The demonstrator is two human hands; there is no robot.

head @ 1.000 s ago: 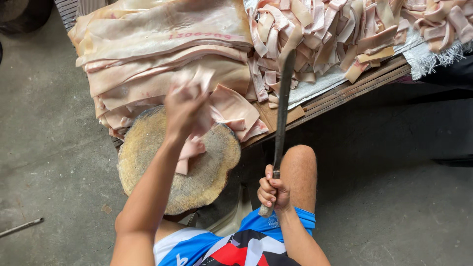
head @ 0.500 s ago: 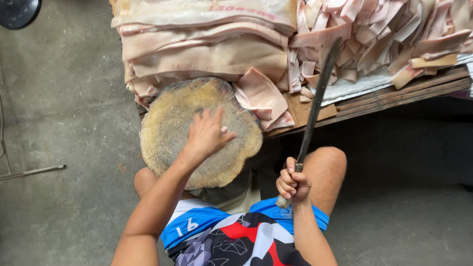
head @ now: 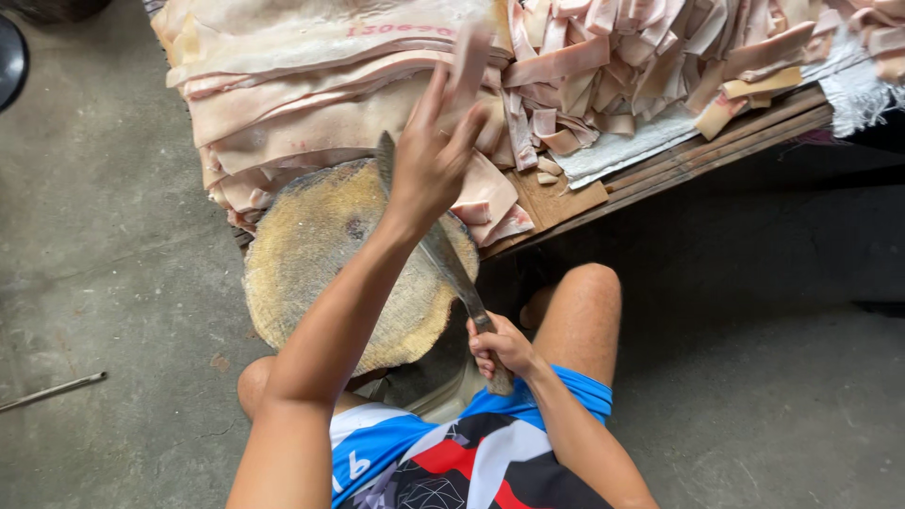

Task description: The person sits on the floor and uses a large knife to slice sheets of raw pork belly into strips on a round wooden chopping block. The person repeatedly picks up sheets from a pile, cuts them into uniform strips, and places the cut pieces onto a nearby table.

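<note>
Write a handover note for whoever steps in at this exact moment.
Left hand: raised, pinching a pale strip over the heaps.
Right hand: gripping the knife, blade slanting across the block.
Uncut slabs are stacked behind the block; cut strips lie heaped on the pallet.
Done: many strips cut.
Left: the slab stack; the block is bare.

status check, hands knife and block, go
Left hand raised, pinching a pale strip above the stack. Right hand gripping knife, blade lying across round block. Block top bare.
</note>
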